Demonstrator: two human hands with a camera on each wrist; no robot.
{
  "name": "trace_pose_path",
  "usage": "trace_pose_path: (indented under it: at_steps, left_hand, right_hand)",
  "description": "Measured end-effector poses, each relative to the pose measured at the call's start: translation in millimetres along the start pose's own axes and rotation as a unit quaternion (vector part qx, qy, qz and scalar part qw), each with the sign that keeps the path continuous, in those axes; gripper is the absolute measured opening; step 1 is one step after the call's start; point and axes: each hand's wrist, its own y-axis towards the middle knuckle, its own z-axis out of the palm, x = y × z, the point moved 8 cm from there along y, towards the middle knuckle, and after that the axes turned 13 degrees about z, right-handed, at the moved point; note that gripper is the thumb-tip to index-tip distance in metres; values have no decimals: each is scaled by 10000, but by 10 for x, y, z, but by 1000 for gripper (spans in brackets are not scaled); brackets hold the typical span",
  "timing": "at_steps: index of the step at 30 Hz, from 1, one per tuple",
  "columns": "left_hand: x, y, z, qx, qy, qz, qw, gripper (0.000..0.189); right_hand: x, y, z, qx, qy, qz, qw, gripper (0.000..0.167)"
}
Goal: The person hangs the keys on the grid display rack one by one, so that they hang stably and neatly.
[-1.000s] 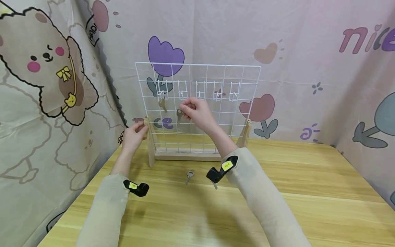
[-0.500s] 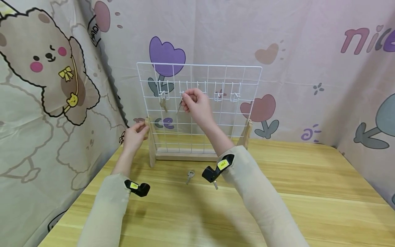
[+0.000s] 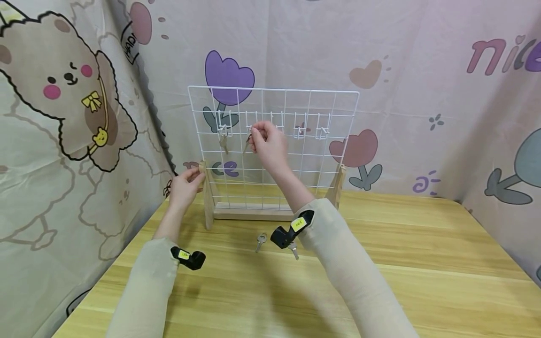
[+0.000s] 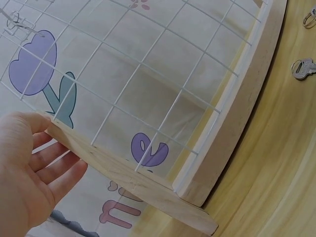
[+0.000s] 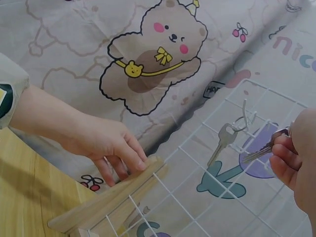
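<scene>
A white wire grid rack (image 3: 334, 172) stands in wooden supports on the table. My left hand (image 3: 183, 188) grips the top of its left wooden upright (image 4: 148, 190), thumb on one side and fingers on the other. My right hand (image 3: 271, 146) pinches a metal key (image 5: 260, 154) by its head, in front of the grid near the second hook from the left; the fingers hide that hook's lower part. Another key (image 5: 224, 140) hangs by its ring from the leftmost hook (image 3: 224, 127). Farther right are more white hooks (image 3: 322, 133) on the same row.
Two loose keys lie on the wooden table (image 3: 422, 244) before the rack: one key (image 3: 261, 241) in the open, another key (image 3: 294, 252) partly behind the right wrist camera (image 3: 282, 237). A printed cloth (image 3: 422, 122) hangs behind and to the left.
My right hand has risen with its key from below the hooks to hook level, and the key has turned more edge-on. My left hand keeps its grip on the upright.
</scene>
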Motion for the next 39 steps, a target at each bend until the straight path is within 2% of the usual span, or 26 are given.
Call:
trace_pose_path:
  at_steps: [11,19,24,32,39]
  left_hand:
    - [-12,-28,-5,12,-85,-12,10000,44]
    - [0,-36,-10,-2,15,-30,10000,44]
    - [0,-33,-12,3,60,-25,10000,45]
    - [-9,-23,-3,40,87,15,10000,45]
    - [-6,-25,4,82,126,-25,9999,46]
  right_hand:
    - [-166,-39,-1,44,-415,25,9991,12]
    - [-399,-115,-13,280,-439,364,9980,12]
    - [-718,-204,-49,541,-358,691,9955,15]
    - [-1398,-416,-132,772,-314,1460,9858,16]
    - [-1838,-665,-142,905,-735,1759,9775,13]
